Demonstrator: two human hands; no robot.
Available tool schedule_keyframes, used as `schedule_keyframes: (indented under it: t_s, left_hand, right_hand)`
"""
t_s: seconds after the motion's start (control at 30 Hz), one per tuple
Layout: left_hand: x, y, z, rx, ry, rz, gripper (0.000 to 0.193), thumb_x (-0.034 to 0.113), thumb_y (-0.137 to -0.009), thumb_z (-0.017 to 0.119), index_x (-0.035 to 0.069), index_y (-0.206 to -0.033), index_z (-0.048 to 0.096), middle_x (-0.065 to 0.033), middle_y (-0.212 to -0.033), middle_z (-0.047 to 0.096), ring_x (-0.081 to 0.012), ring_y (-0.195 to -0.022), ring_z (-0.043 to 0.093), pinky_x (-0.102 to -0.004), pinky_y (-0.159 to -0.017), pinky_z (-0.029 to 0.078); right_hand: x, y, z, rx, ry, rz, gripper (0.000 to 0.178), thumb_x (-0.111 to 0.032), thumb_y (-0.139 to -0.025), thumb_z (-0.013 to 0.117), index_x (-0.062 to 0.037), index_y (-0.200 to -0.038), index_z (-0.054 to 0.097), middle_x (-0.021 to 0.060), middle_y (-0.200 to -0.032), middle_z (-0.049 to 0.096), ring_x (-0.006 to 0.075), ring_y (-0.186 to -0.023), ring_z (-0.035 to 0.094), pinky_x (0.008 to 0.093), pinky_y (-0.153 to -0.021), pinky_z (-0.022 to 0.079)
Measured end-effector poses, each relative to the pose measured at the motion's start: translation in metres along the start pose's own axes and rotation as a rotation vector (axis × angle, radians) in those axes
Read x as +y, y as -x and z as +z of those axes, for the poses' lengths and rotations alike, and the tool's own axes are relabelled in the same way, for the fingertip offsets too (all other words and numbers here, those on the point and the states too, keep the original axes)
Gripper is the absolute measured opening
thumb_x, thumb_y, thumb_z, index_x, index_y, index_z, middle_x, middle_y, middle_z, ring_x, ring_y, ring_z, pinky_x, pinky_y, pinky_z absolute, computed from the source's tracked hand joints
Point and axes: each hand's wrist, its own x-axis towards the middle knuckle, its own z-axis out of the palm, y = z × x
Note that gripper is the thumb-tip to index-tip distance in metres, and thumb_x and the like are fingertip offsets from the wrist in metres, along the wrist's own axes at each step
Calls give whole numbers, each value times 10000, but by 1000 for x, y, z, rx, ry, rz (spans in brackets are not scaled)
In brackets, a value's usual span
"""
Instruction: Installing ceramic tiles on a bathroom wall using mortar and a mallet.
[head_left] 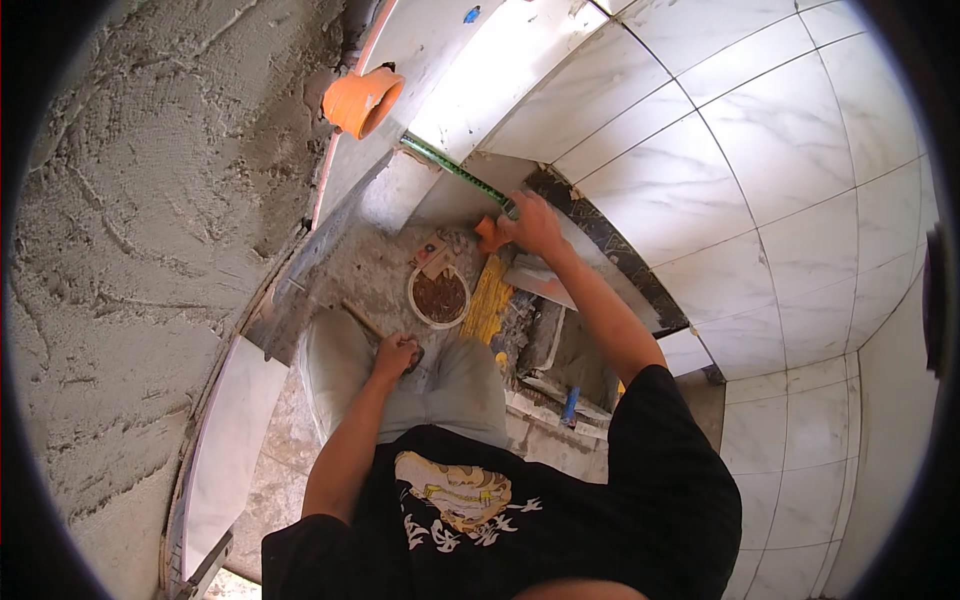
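Right hand (pixel 535 224), above centre, gripped round lower end of long green marked tape-like strip (pixel 458 173); far end near orange round plastic pipe (pixel 348 103), upper left. Left hand (pixel 396 356), left of centre, closed on brown wooden-looking stick handle (pixel 361 320). Probably measuring; next move calls for holding strip straight.

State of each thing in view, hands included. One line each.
Right hand: closed on one end of the green tape
Green tape: pulled out, far end at the pale panel
Left hand: closed around the wooden-handled tool
Wooden-handled tool: held low by the knees
Bucket: open, brown material inside
Orange pipe: mouth open, uncapped
Marbled tiles: mounted on wall
Grey wall: rough, untiled
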Motion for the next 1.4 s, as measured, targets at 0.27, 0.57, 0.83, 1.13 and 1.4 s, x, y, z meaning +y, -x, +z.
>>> schedule_keyframes:
  t_s: [0.27, 0.57, 0.83, 1.13, 1.4]
  left_hand:
    - [5, -9, 9, 12, 23, -35, 214, 141, -955, 575, 13, -1114, 638, -33, -870, 659, -87, -695, 596, -256, -604, 482]
    - [-16, -22, -11, 50, 39, -71, 174, 160, -970, 562, 32, -1034, 660, -80, -928, 697, -170, -759, 674, -322, -651, 551]
    - [-6, -24, -4, 69, 52, -126, 227, 151, -966, 551, 47, -1153, 625, -87, -939, 702, -170, -739, 666, -309, -635, 554]
    - [-7, -27, -8, 82, 130, -139, 196, 129, -971, 543, 52, -1124, 638, -46, -918, 682, -126, -726, 662, -267, -635, 535]
    - [3, -17, -3, 72, 133, -100, 98, 83, -894, 632, 24, -954, 682, -49, -817, 682, -138, -663, 649, -265, -591, 519]
  right_hand:
    - [15, -4, -1, -9, -16, -6, 563, -315, -778, 708, 11, -1227, 614, 249, -1154, 636, 423, -1086, 609, 474, -934, 495]
    - [-1, 11, -127, 327, -43, -87, 451, -251, -781, 707, -64, -1188, 659, 185, -1051, 647, 388, -997, 631, 470, -854, 523]
    - [-28, -15, -281, 510, 244, -41, 403, -216, -786, 672, -66, -1160, 673, 140, -943, 654, 337, -860, 658, 435, -737, 545]
    - [-23, -32, -294, 478, 325, -72, 400, -241, -787, 678, -64, -1146, 684, 141, -940, 657, 335, -863, 662, 438, -730, 545]
    - [-28, -32, -297, 446, 330, -1, 417, -217, -783, 671, -62, -1169, 687, 135, -1014, 668, 341, -878, 670, 422, -782, 549]
